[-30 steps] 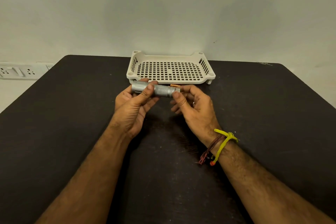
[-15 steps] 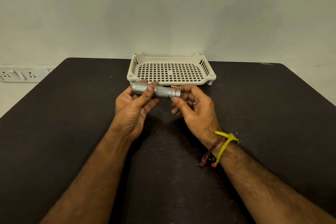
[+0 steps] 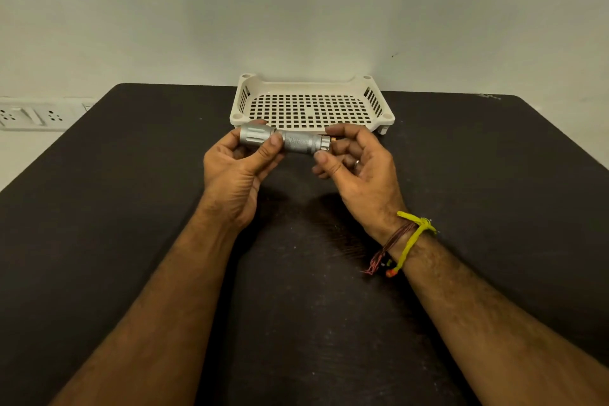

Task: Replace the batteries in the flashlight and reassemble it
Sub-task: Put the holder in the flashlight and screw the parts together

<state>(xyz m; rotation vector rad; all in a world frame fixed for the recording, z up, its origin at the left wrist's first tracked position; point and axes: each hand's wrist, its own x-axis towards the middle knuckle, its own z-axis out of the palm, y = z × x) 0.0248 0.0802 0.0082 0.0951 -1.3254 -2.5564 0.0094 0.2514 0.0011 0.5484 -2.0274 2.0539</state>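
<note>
A silver metal flashlight (image 3: 286, 141) lies level in the air above the black table, its wide head to the left. My left hand (image 3: 235, 171) grips it around the head, thumb on top. My right hand (image 3: 357, 163) is at the tail end, with thumb and fingertips around the ridged tail cap (image 3: 324, 144). A small orange tip (image 3: 333, 139) shows at that end, between my fingers. No loose batteries are in view.
A cream perforated plastic tray (image 3: 311, 102) stands just behind the hands, against the wall. The black table (image 3: 131, 208) stretches out on all sides. A white socket strip (image 3: 29, 115) is on the wall at the far left.
Both hands and the flashlight stay in nearly the same place. My right fingers have shifted slightly around the tail end.
</note>
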